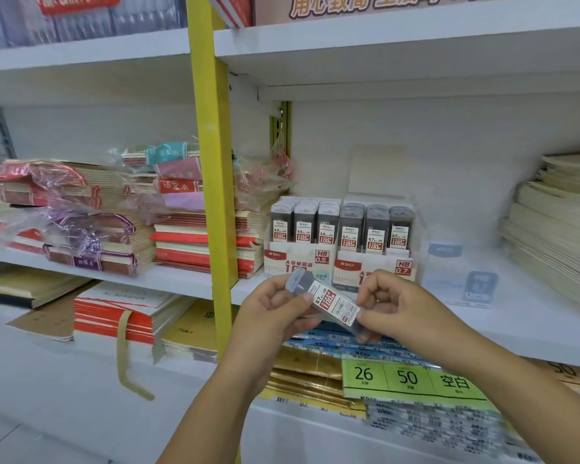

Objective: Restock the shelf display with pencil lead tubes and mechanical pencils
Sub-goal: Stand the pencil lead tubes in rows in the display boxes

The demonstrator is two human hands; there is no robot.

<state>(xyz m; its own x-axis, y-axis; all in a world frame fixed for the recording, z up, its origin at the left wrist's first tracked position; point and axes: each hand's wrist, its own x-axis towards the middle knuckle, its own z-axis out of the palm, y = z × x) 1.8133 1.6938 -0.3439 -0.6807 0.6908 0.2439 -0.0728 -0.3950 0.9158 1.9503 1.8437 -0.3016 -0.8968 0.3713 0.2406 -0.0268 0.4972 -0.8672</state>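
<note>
The white shelf (533,329) runs across your view, w/ a yellow post (211,162) standing upright at 12 o'clock, just left of centre. At 9 o'clock, notebook stacks (91,229) lie flat on the shelf, several in loose clear wrap. At 3 o'clock, a tall paper stack (556,229) sits at the right edge. At 5 o'clock, one level down, a green pack (412,380) reads 26, 50.

At centre, two display boxes stand side by side & touching: the HB 0.5 box (297,259) to the left, the HB 0.7 box (372,266) at its 3 o'clock. Each has three rows of upright tubes (303,222).

Your left hand (268,313) & right hand (402,306) are in front of the boxes, at their 6 o'clock. Between them is the lead tube (332,303), marked 0.7, tilted w/ its cap end toward 10 o'clock. Left fingers (282,298) curl round the cap end, thumb on top. Right fingers (370,296) are bent & pinch the lower end. The tube is off the shelf, apart from the boxes.
</note>
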